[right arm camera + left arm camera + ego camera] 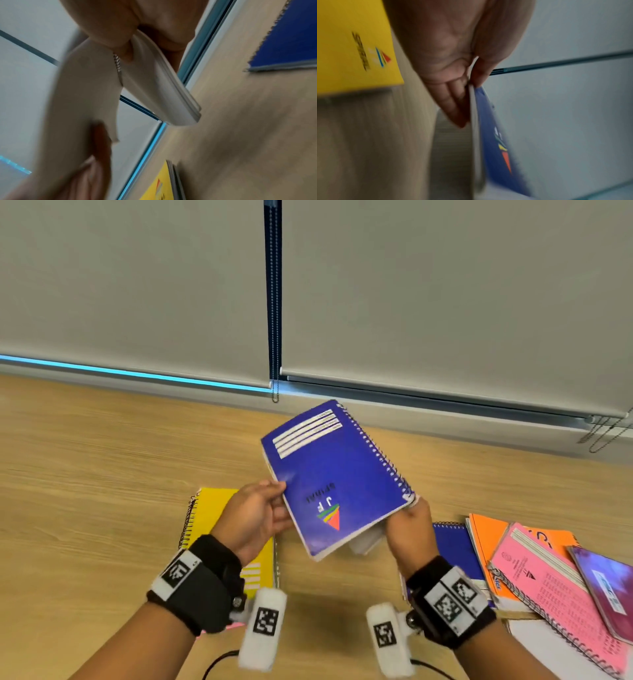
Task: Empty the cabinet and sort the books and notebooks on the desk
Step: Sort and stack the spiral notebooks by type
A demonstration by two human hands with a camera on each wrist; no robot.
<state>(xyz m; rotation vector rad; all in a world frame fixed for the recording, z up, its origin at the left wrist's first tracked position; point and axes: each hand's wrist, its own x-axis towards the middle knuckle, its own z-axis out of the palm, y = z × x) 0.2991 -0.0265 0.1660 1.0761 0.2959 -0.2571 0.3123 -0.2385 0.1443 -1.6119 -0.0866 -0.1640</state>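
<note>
I hold a blue spiral notebook tilted above the wooden desk, its cover facing me upside down. My left hand pinches its left edge, thumb on the cover and fingers behind. My right hand grips the lower right corner by the wire spiral, where a second white bundle of pages hangs below. A yellow spiral notebook lies flat on the desk under my left wrist. Another blue notebook lies to the right.
At the right edge of the desk lies a loose pile: an orange notebook, a pink spiral notebook and a purple book. Roller blinds with bead chains close off the back of the desk.
</note>
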